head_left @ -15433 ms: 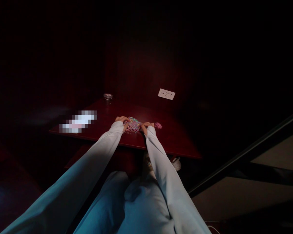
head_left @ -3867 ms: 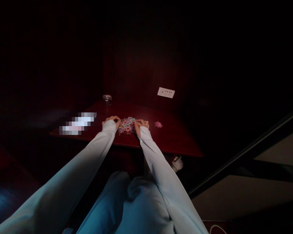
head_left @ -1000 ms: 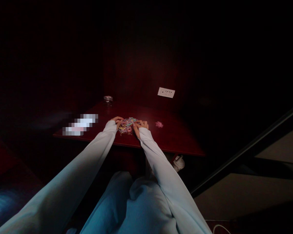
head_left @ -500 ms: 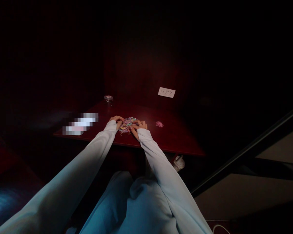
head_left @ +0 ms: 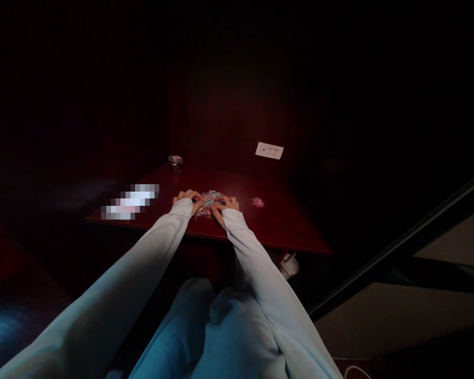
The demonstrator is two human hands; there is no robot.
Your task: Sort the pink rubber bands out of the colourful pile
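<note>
A loose pile of thin, pastel-coloured elastic bands (head_left: pixel 210 199) lies on the dark red table, between my two hands. My left hand (head_left: pixel 188 198) is at the pile's left edge. Its fingers are curled, with thumb and forefinger close together at the bands; anything pinched there is too small to make out. At the right edge, my right hand (head_left: pixel 227 204) rests with thumb and forefinger apart, touching the bands. Farther right lies a small separate heap of pink bands (head_left: pixel 258 202).
A clear round container (head_left: pixel 175 162) stands at the table's back left. A blurred-out pale object (head_left: pixel 132 202) lies on the left. Behind the table (head_left: pixel 284 231), a white socket plate (head_left: pixel 269 151) is on the wall. Something whitish (head_left: pixel 289 265) is below the front edge.
My left hand has shifted slightly left, and its fingers are more curled. My right hand has barely moved at the pile. The pink heap stays where it was.
</note>
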